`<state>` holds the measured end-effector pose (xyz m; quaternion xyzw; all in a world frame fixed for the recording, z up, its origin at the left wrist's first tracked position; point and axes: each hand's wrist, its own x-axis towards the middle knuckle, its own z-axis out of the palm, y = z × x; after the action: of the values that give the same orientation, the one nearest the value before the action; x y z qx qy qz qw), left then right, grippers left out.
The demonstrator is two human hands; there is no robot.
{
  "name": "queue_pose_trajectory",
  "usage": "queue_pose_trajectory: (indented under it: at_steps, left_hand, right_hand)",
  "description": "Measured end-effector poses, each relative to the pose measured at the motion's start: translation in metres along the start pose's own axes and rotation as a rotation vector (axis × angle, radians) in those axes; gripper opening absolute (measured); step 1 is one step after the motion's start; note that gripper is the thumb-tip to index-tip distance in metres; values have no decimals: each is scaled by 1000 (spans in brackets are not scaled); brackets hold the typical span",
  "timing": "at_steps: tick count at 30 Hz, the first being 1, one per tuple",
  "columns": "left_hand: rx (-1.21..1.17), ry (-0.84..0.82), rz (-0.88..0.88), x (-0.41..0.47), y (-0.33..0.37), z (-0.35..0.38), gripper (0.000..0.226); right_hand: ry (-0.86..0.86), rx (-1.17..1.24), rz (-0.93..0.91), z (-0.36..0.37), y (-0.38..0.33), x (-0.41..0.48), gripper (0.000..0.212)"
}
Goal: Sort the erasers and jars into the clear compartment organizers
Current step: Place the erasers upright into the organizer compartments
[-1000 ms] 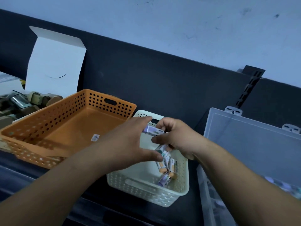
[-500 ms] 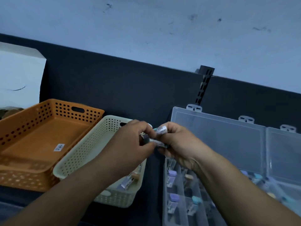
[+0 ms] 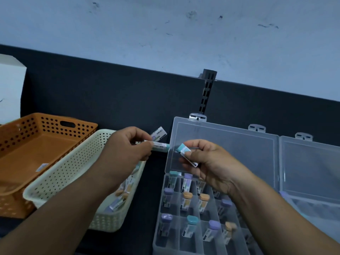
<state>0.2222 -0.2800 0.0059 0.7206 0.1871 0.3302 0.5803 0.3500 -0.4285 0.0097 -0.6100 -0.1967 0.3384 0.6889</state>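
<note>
While my left hand pinches 2 erasers and my right hand pinches 1 teal eraser, I judge them light, firm, best held mid-sleeve

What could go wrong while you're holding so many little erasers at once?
The left hand pinches two erasers together near the dark gap between the cream basket and the clear organizer; one may slip from that grip and drop there.
The right hand holds a teal eraser right by the open lid; a bump could perhaps swing it down.
Many compartments are already filled, so it might land in a taken one.
</note>
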Motion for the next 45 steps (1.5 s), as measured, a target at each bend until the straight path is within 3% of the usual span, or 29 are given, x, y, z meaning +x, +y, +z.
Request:
queue_pose_trajectory:
  at_steps: [4, 12, 24, 39, 45]
  left_hand:
    - [21, -6, -13, -1, -1, 7, 6]
    - [60, -7, -28, -2, -4, 10, 6]
    - [101, -30, -37, -1, -10, 3, 6]
    - [119, -56, -65, -4, -11, -6, 5]
    - [115, -80, -68, -6, -13, -5, 4]
  right_hand:
    - [-36, -223, -88, -9, 1, 0, 30]
    - [46, -573, -259, -20, 5, 6, 13]
    - [18, -1161, -259, -10, 23, 15, 19]
    - [-92, -1350, -109, 3, 37, 21, 22]
    - [-109, -1276, -74, 0, 32, 19, 23]
